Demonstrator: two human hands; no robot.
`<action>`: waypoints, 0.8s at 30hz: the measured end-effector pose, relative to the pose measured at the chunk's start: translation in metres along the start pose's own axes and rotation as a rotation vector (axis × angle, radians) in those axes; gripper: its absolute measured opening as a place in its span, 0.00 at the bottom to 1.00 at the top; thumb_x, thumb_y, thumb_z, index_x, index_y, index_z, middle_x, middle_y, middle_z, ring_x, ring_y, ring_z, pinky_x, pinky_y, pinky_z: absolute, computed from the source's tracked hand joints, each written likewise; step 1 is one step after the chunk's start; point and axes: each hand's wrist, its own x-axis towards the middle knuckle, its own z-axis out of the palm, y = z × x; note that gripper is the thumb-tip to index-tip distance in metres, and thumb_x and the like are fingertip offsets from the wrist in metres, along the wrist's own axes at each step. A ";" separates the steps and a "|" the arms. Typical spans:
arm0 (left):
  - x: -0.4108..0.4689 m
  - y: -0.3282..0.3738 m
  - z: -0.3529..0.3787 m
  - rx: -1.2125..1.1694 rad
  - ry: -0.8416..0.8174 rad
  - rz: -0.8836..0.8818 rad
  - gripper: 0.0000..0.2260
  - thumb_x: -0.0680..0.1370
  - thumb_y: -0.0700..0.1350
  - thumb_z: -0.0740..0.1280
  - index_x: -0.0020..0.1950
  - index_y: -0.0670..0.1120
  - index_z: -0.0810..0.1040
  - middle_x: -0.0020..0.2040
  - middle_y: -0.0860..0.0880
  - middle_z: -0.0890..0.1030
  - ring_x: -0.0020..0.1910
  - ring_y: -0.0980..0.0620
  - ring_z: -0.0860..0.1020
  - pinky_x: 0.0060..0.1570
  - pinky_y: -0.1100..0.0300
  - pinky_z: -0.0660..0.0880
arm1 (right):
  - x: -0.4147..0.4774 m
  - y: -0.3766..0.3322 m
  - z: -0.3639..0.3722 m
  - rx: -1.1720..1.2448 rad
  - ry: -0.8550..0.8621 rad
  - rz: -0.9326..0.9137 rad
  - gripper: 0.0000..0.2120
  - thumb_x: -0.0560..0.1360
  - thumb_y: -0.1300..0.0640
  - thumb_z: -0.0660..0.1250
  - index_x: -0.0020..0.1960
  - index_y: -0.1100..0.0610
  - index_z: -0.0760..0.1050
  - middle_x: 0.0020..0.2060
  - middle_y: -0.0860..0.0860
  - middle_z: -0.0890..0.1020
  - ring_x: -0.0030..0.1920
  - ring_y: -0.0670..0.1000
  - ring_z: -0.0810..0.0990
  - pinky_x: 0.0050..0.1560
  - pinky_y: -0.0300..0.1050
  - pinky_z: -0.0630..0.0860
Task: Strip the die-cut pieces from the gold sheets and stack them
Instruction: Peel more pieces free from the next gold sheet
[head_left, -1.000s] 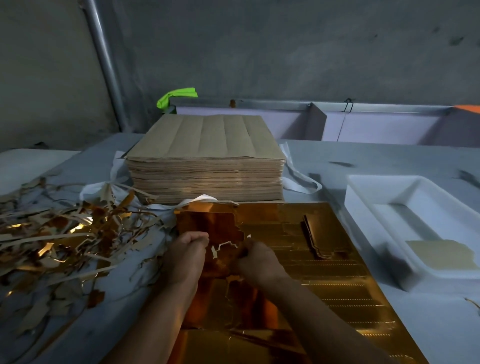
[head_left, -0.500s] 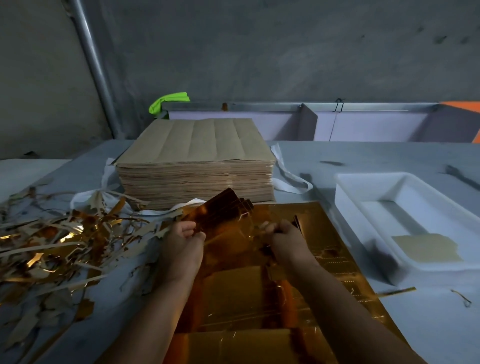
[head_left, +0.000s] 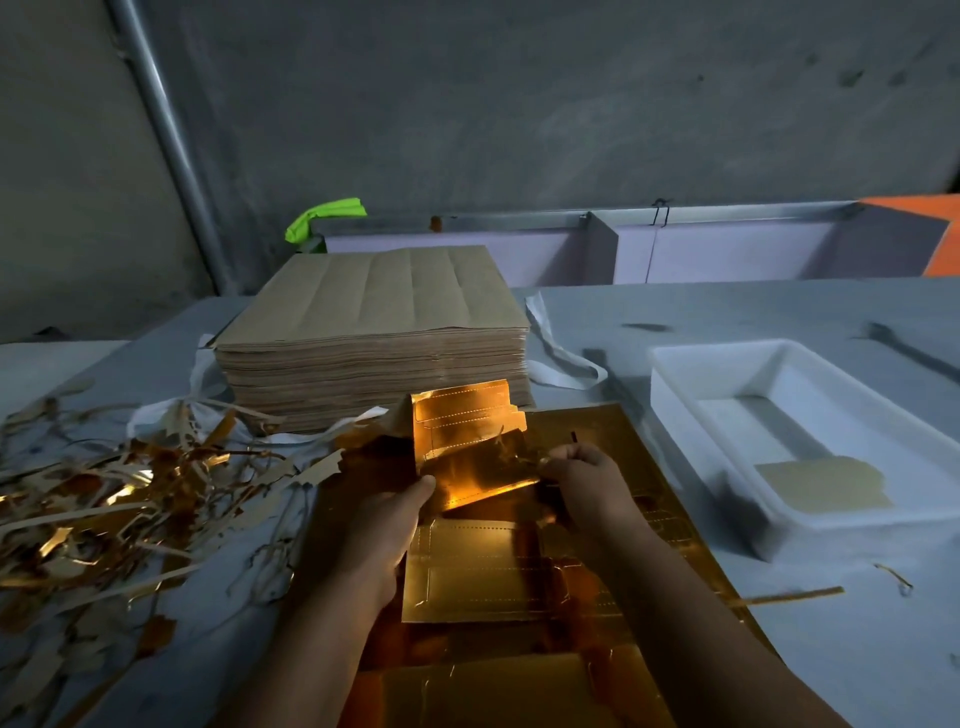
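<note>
Head view: I see the left hand (head_left: 385, 525) gripping the lower left corner of a gold die-cut piece (head_left: 467, 441), while the right hand (head_left: 587, 478), clenched, pinches its right edge. The piece is lifted off the gold sheets (head_left: 597, 423) at the table's (head_left: 727, 312) near edge. It tilts up with its shiny face toward me and its top edge toward the far edge, dashed creases running left to right; I cannot tell its long axis. A brown stack (head_left: 374, 332) stands behind. Toward the right edge, a white tray (head_left: 722, 349) holds one pale card (head_left: 823, 483). Scrap strips (head_left: 104, 493) litter the left edge.
</note>
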 end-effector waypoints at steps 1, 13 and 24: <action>0.000 -0.001 0.002 0.035 -0.013 0.024 0.13 0.80 0.56 0.64 0.49 0.47 0.77 0.48 0.43 0.80 0.51 0.43 0.78 0.55 0.48 0.73 | -0.001 0.000 0.000 0.010 0.000 0.000 0.02 0.81 0.63 0.61 0.51 0.59 0.73 0.43 0.58 0.79 0.40 0.54 0.79 0.35 0.46 0.75; 0.008 -0.010 0.017 0.069 0.124 0.182 0.11 0.82 0.54 0.59 0.52 0.48 0.75 0.44 0.46 0.76 0.43 0.48 0.76 0.39 0.56 0.71 | -0.002 0.010 -0.022 -0.176 0.052 -0.060 0.07 0.83 0.54 0.60 0.52 0.55 0.75 0.48 0.58 0.81 0.45 0.55 0.82 0.45 0.51 0.83; 0.009 -0.019 0.025 0.169 0.246 0.277 0.10 0.82 0.54 0.60 0.50 0.49 0.73 0.40 0.48 0.75 0.37 0.52 0.74 0.32 0.60 0.66 | -0.016 0.021 -0.028 -0.497 -0.210 -0.117 0.14 0.78 0.41 0.65 0.48 0.51 0.77 0.47 0.49 0.82 0.49 0.49 0.80 0.48 0.46 0.76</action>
